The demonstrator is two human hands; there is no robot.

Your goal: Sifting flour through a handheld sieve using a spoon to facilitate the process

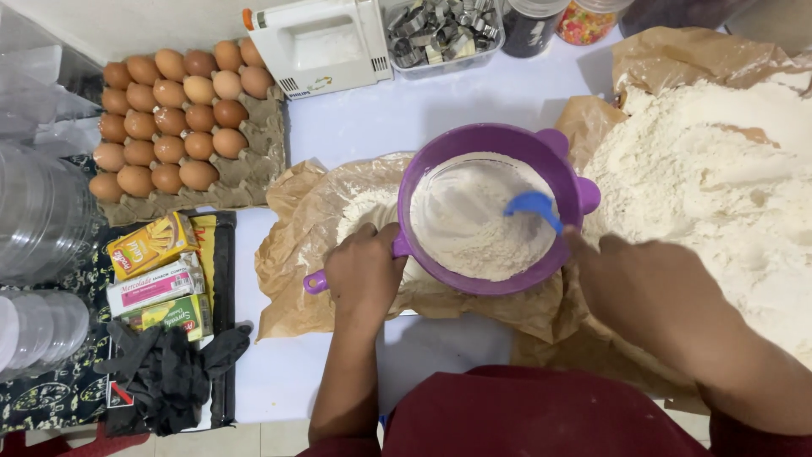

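At frame centre, the left hand (365, 275) wraps its fingers tightly around the handle of a purple sieve (495, 140) holding flour (478, 233). The right hand (647, 292), right of it, pinches a blue spoon (534, 204) dipping into that flour, above brown paper (296, 245).

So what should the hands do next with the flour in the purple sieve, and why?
Probably keep stirring with the blue spoon: the right hand holds it in the purple sieve, flour remains inside, and the left hand steadies the handle over the brown paper.
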